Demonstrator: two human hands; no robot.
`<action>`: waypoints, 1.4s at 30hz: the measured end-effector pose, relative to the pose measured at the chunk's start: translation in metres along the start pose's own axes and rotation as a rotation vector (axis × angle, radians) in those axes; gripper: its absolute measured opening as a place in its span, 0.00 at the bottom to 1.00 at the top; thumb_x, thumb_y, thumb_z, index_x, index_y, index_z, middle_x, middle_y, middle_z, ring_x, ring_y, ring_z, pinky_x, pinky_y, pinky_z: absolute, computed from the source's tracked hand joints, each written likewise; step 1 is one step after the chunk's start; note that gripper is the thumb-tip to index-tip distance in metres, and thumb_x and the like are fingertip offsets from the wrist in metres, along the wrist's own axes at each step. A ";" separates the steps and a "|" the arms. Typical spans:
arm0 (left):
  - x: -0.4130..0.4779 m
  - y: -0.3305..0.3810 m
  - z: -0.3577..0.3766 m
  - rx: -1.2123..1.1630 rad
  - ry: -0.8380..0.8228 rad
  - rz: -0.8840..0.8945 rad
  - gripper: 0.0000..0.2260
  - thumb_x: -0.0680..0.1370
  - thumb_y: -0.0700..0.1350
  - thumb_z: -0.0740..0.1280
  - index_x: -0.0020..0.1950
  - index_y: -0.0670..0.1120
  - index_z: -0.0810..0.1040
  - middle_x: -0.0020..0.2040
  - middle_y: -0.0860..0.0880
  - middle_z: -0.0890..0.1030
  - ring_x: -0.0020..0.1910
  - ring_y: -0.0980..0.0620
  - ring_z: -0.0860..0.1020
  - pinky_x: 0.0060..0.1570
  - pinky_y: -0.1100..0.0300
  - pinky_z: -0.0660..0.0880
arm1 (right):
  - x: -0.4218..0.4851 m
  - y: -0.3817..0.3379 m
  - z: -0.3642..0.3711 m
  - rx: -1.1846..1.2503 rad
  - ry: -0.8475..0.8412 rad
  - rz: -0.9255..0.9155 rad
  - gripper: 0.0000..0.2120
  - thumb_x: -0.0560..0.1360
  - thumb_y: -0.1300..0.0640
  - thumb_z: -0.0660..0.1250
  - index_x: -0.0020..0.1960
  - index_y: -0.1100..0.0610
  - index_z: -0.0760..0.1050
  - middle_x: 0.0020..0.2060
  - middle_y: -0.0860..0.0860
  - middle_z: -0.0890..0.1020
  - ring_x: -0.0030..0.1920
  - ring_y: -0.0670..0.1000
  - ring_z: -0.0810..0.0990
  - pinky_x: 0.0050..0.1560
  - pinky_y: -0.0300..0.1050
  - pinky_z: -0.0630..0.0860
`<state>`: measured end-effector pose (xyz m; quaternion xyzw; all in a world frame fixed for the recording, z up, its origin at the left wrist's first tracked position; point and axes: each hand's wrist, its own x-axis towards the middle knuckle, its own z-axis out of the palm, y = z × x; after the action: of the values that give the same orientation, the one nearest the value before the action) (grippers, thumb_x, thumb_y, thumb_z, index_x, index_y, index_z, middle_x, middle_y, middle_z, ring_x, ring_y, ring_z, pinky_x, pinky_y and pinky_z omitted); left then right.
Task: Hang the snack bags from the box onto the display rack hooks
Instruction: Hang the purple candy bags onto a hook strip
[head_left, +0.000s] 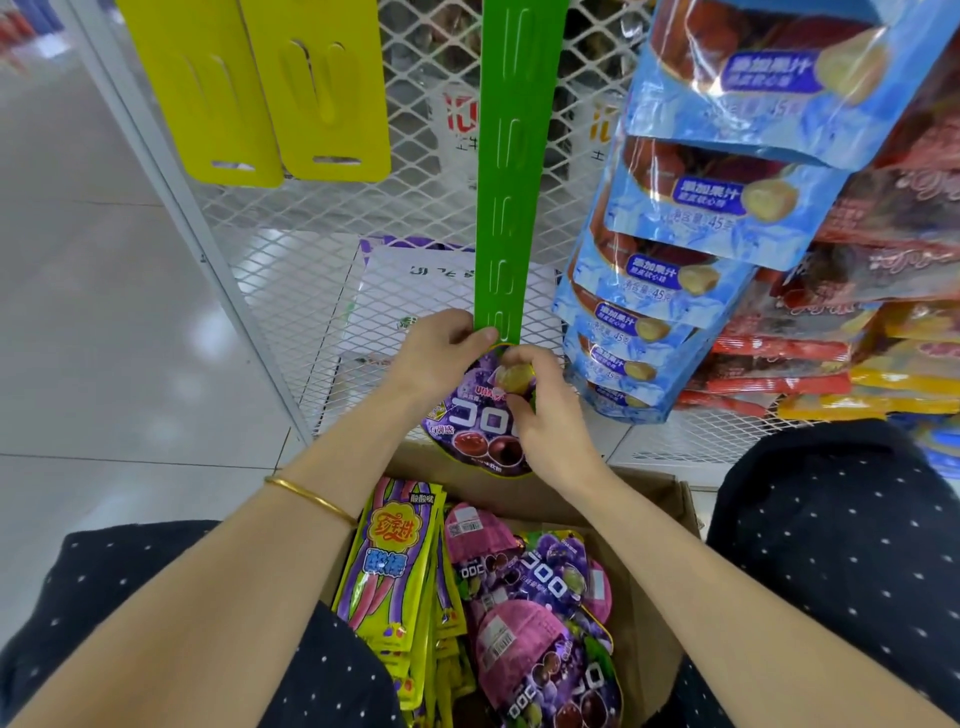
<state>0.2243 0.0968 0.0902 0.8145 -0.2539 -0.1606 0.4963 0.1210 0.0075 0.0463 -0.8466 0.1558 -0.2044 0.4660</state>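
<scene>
Box sits below; left fingers pinch green strip's end, right fingers pinch purple bag; align hole squarely, then push.

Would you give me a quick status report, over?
Left hand pinches lower end of green strip. Right hand holds purple bag up to it. More bags in box. Nothing blocking.

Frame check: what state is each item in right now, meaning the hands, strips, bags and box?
green strip, hanging, visible tabs empty.
purple bag, held up at the green strip's lower end, not visibly hooked.
yellow strips, hanging, empty.
blue bags, hung in a column.
box, open, bags inside.
left hand, pinches the green strip's lower end.
right hand, grips the purple bag.
</scene>
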 end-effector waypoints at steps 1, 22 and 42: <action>0.000 -0.001 -0.001 -0.009 -0.006 0.001 0.15 0.78 0.45 0.65 0.42 0.31 0.73 0.34 0.41 0.70 0.33 0.50 0.66 0.35 0.58 0.60 | 0.000 0.001 0.001 -0.010 -0.006 0.005 0.16 0.75 0.69 0.60 0.61 0.58 0.68 0.52 0.46 0.73 0.53 0.45 0.72 0.51 0.37 0.67; -0.003 -0.004 0.002 -0.031 -0.022 -0.031 0.12 0.77 0.46 0.66 0.43 0.37 0.78 0.37 0.42 0.73 0.36 0.51 0.68 0.41 0.56 0.66 | -0.002 0.032 0.011 -0.043 -0.037 0.041 0.16 0.72 0.73 0.61 0.57 0.61 0.70 0.53 0.52 0.75 0.56 0.50 0.73 0.52 0.36 0.66; -0.028 -0.035 0.001 0.216 0.117 -0.200 0.15 0.72 0.36 0.67 0.58 0.41 0.73 0.57 0.42 0.74 0.57 0.46 0.73 0.56 0.57 0.71 | -0.049 0.053 0.007 -0.396 -0.030 0.080 0.20 0.68 0.74 0.58 0.57 0.61 0.73 0.58 0.57 0.71 0.56 0.58 0.73 0.54 0.50 0.73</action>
<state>0.2101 0.1254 0.0585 0.8922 -0.1583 -0.1334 0.4013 0.0784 0.0071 -0.0121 -0.9179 0.2196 -0.1382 0.3003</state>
